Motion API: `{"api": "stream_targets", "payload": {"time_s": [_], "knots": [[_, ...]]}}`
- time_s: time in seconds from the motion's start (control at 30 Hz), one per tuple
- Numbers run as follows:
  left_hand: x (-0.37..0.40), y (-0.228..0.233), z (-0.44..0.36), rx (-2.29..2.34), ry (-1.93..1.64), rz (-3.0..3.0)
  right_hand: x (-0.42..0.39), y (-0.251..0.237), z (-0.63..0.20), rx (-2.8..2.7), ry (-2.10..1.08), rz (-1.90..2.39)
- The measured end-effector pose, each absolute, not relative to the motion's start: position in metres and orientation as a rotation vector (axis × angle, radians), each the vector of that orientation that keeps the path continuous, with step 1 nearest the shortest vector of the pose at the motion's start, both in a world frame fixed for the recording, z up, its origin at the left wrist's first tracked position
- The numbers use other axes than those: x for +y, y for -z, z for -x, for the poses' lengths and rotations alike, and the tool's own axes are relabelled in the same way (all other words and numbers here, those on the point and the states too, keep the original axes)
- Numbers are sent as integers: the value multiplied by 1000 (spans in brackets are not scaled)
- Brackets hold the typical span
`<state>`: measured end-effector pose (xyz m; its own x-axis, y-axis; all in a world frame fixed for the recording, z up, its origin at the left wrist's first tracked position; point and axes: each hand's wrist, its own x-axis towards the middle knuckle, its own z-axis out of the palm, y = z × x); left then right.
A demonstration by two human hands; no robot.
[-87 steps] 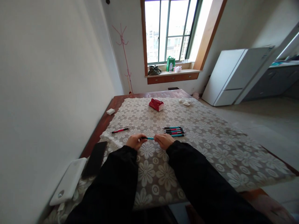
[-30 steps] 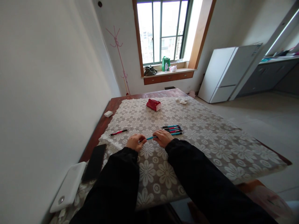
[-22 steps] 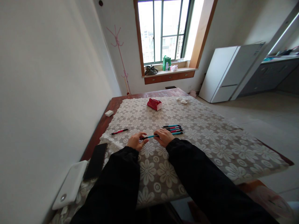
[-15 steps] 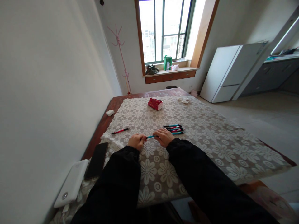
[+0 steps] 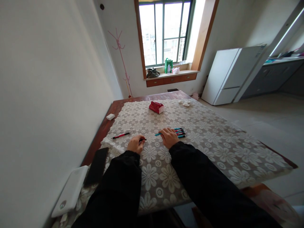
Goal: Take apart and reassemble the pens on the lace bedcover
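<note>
My left hand (image 5: 136,144) now pinches only a short black pen piece (image 5: 142,139). A moment ago both hands held one pen between them; it has come apart. My right hand (image 5: 169,136) grips the teal barrel (image 5: 158,134), carried toward the row of pens (image 5: 180,132) just beyond it. A red pen (image 5: 121,135) lies left of my left hand.

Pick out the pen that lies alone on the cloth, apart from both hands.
It is the red pen, lying by itself left of the left hand; the other pens sit bunched together beside the right hand.
</note>
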<state>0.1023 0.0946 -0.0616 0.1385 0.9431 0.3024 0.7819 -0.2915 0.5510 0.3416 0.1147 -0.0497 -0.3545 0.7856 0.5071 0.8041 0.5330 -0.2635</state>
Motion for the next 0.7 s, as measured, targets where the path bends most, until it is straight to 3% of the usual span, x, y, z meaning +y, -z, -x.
{"api": "stream_targets", "payload": {"time_s": [0.43, 0.7], "knots": [[96, 61, -104, 1805, -892, -2104, 115, 56, -339, -2407, 0, 966], [96, 62, -104, 1761, -935, -2107, 113, 53, -338, -2428, 1, 980]]}}
